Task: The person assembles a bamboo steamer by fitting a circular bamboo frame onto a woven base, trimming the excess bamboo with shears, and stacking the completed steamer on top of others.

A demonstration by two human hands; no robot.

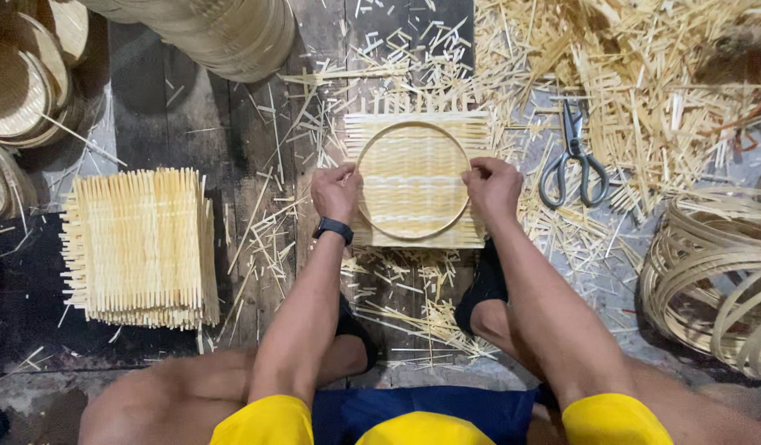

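Note:
A square woven bamboo mat (413, 132) lies on the dark wooden floor in front of me. On top of it rests a thin round bamboo hoop (413, 236). My left hand (336, 191) grips the hoop's left edge, pressing it onto the mat. A black watch is on that wrist. My right hand (493, 187) holds the hoop's right edge the same way. Both sets of fingers are closed over the rim.
A stack of woven mats (139, 245) sits at the left. Grey scissors (573, 161) lie right of the mat among bamboo offcuts (644, 74). Coiled bamboo hoops (714, 276) are at the right; finished round trays (22, 82) and stacked rims (224, 33) stand behind.

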